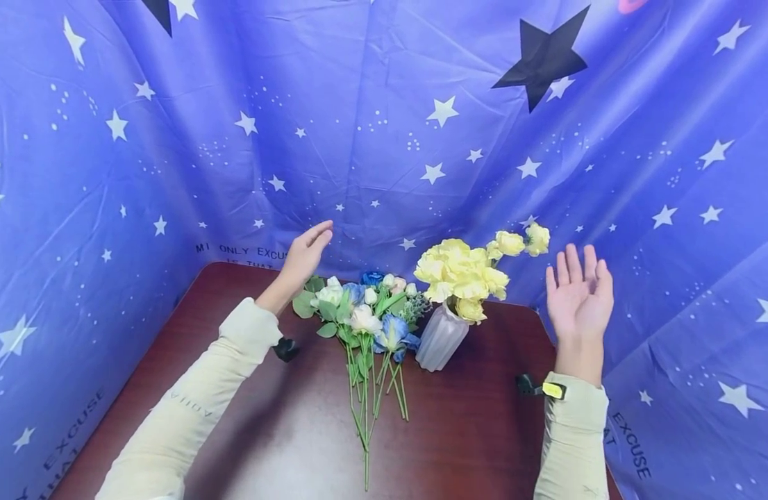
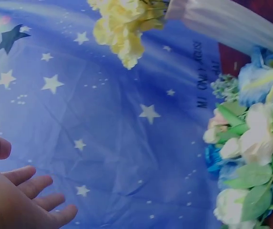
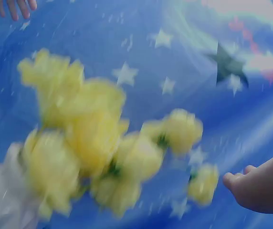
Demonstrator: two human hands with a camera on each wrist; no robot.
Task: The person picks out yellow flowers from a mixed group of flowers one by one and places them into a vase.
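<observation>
Both hands are raised over the table and hold nothing. The left hand (image 1: 305, 255), its fingers extended, is above and behind a bunch of loose flowers (image 1: 363, 319). White, pale pink and blue blooms with green leaves make up the bunch, its long green stems pointing toward the front. To the right of it a ribbed whitish vase (image 1: 442, 338) stands with yellow flowers (image 1: 462, 269) in it, one spray leaning right. Beyond that spray is the right hand (image 1: 580, 298), palm showing and fingers spread upward. In the right wrist view, its fingertips appear close to a yellow bloom (image 3: 203, 185).
A dark red-brown table (image 1: 459, 430) lies beneath everything. Blue-purple cloth (image 1: 359, 139) with white and black stars surrounds it at the back and sides. Dark straps show at both wrists, the right strap (image 1: 553, 389) with a yellow piece.
</observation>
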